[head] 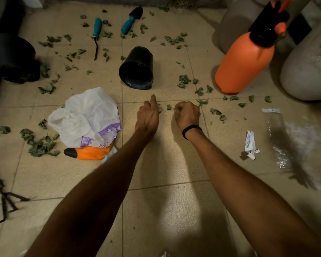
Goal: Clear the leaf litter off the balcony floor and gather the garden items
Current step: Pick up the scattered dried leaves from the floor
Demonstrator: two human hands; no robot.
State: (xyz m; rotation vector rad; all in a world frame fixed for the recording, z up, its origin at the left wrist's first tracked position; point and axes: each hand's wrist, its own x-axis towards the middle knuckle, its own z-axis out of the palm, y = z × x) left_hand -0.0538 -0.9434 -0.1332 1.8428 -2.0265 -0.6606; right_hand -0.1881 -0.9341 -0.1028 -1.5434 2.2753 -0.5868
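Note:
Dry green leaves [183, 80] lie scattered over the beige floor tiles. My left hand [147, 115] reaches forward with fingers fairly straight, and its fingertips touch a leaf [158, 108]. My right hand [187, 115] is curled into a fist over leaves; green bits show at its knuckles. One small leaf [169, 107] lies between the two hands. A black pot [137, 68] lies on its side just beyond them. An orange sprayer bottle [245, 62] stands at the right. A white plastic bag [85, 117] sits left of my left hand, over an orange glove [89, 152].
Two teal-handled tools lie at the back: a weeder [96, 34] and a trowel [132, 19]. A hand rake [2, 193] lies at the far left edge. A crumpled paper scrap [250, 144] and a clear wrapper [278, 134] lie right. Large pale pots [308, 71] stand at the right.

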